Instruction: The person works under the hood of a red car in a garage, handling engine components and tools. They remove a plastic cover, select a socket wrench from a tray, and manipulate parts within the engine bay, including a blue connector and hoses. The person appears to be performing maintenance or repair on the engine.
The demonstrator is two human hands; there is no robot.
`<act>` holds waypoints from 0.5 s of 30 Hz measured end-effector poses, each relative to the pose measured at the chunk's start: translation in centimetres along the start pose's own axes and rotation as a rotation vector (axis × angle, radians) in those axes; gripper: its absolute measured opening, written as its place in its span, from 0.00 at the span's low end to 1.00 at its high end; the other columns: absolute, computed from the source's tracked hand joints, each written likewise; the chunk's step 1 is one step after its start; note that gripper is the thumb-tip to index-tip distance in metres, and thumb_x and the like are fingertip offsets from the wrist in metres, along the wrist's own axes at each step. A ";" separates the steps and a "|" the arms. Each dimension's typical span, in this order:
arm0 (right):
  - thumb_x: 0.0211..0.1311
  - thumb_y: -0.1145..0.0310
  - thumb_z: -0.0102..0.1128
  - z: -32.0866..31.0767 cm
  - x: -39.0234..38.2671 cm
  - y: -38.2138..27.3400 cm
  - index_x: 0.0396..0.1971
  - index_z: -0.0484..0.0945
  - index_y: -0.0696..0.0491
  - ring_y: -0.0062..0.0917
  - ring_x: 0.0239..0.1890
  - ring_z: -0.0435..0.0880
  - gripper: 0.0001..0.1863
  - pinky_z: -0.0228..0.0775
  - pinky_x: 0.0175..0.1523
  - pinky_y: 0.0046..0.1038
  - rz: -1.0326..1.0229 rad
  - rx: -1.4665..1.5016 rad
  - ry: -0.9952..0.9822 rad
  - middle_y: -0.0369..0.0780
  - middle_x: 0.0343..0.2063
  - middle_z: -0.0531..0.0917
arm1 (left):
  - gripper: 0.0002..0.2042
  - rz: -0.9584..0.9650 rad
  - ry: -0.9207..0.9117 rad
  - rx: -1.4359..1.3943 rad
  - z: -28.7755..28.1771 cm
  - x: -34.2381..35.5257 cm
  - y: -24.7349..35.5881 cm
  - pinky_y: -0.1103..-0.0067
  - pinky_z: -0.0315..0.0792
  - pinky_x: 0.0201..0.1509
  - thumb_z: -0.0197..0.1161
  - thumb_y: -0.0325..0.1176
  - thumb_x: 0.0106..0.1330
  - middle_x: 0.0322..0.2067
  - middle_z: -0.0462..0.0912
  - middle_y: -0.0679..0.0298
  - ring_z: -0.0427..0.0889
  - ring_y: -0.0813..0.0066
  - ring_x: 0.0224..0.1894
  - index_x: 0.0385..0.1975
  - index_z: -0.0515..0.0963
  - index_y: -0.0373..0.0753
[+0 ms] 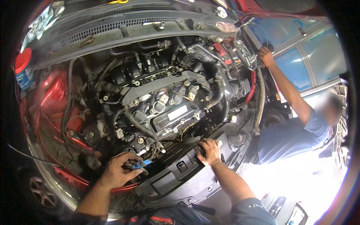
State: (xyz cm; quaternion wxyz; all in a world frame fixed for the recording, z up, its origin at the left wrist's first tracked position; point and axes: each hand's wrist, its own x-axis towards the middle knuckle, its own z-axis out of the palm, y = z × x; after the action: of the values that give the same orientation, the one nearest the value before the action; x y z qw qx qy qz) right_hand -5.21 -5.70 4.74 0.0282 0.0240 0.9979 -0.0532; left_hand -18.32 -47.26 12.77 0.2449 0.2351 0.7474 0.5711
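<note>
Near the front left corner of the engine bay, my left hand (120, 172) is closed, thumb against fingers, around a small wiring connector (141, 164) with a bright blue part. The fingers partly cover it, so its exact kind is hard to make out. My right hand (210, 152) grips the rear edge of the black plastic radiator cover (165, 183), fingers bent over it. What lies under those fingers is hidden. Beyond both hands sits the engine (172, 116), with a corrugated wire loom (138, 123) running down its left side toward my left hand.
At the right a co-worker (296, 131) reaches one hand (265, 57) toward the far right corner of the bay, beside the battery (227, 54). A blue tub with a red lid (23, 67) stands on the left fender. The raised red hood (285, 9) is overhead.
</note>
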 end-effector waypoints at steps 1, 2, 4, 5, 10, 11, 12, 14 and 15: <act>0.48 0.51 0.66 -0.1 0.0 -0.1 0.50 0.79 0.50 0.41 0.62 0.72 0.29 0.57 0.68 0.45 0.013 0.020 -0.016 0.45 0.55 0.78 | 0.16 0.025 0.003 0.005 0.0 0.1 0.0 0.76 0.78 0.43 0.75 0.28 0.55 0.40 0.83 0.61 0.84 0.71 0.43 0.44 0.81 0.39; 0.48 0.52 0.66 -0.2 0.0 -0.1 0.50 0.79 0.50 0.41 0.62 0.72 0.29 0.57 0.68 0.44 0.007 0.022 -0.011 0.44 0.55 0.78 | 0.16 0.050 0.006 0.010 0.1 0.1 0.0 0.76 0.78 0.45 0.75 0.27 0.55 0.40 0.83 0.61 0.83 0.71 0.43 0.44 0.81 0.38; 0.48 0.53 0.66 -0.4 0.0 -0.3 0.50 0.79 0.50 0.40 0.60 0.73 0.28 0.58 0.67 0.43 -0.012 0.039 0.010 0.44 0.53 0.78 | 0.17 0.042 0.016 0.036 0.1 0.1 0.0 0.75 0.77 0.46 0.75 0.26 0.54 0.40 0.84 0.61 0.83 0.71 0.43 0.44 0.81 0.38; 0.48 0.53 0.66 -0.5 0.1 -0.3 0.49 0.79 0.50 0.40 0.60 0.73 0.28 0.58 0.67 0.43 -0.005 0.051 0.012 0.44 0.52 0.78 | 0.17 0.046 0.023 0.054 0.2 0.1 0.0 0.75 0.77 0.47 0.75 0.25 0.54 0.40 0.84 0.61 0.83 0.71 0.43 0.44 0.81 0.37; 0.48 0.54 0.66 -0.9 0.0 -0.4 0.49 0.79 0.50 0.39 0.59 0.74 0.27 0.59 0.66 0.42 -0.018 0.025 0.031 0.43 0.52 0.79 | 0.19 -0.046 0.003 -0.004 0.2 -0.1 0.1 0.75 0.76 0.49 0.76 0.27 0.52 0.41 0.84 0.60 0.83 0.70 0.44 0.44 0.80 0.38; 0.48 0.54 0.66 -0.9 0.0 -0.4 0.49 0.79 0.50 0.38 0.59 0.73 0.27 0.58 0.66 0.42 -0.016 0.031 0.031 0.43 0.52 0.78 | 0.18 -0.028 0.011 0.010 0.3 0.0 0.2 0.77 0.77 0.45 0.76 0.25 0.53 0.40 0.84 0.61 0.83 0.72 0.43 0.44 0.80 0.37; 0.49 0.54 0.66 -0.9 0.0 -0.5 0.49 0.79 0.50 0.38 0.60 0.73 0.27 0.58 0.66 0.42 -0.015 0.028 0.024 0.43 0.52 0.78 | 0.18 -0.028 0.009 0.007 0.3 -0.1 0.2 0.77 0.77 0.45 0.76 0.25 0.53 0.40 0.84 0.61 0.83 0.71 0.43 0.44 0.80 0.37; 0.49 0.53 0.66 -1.0 0.0 -0.5 0.50 0.79 0.50 0.38 0.60 0.73 0.28 0.58 0.67 0.42 -0.010 0.022 0.013 0.43 0.52 0.78 | 0.18 -0.028 0.012 -0.012 0.3 -0.1 0.2 0.77 0.77 0.45 0.75 0.26 0.54 0.40 0.84 0.61 0.83 0.71 0.43 0.44 0.79 0.37; 0.49 0.53 0.66 -1.0 0.0 -0.5 0.50 0.79 0.50 0.38 0.60 0.73 0.28 0.57 0.67 0.41 -0.005 0.019 0.010 0.43 0.52 0.78 | 0.18 -0.045 0.011 -0.007 0.4 -0.1 0.2 0.77 0.77 0.45 0.75 0.26 0.54 0.40 0.84 0.61 0.83 0.71 0.43 0.44 0.79 0.37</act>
State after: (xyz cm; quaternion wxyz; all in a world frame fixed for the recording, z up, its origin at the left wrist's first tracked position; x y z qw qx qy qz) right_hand -5.32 -6.11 5.81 0.0231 0.0220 0.9975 -0.0626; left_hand -17.97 -46.98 12.92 0.2547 0.2141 0.7518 0.5693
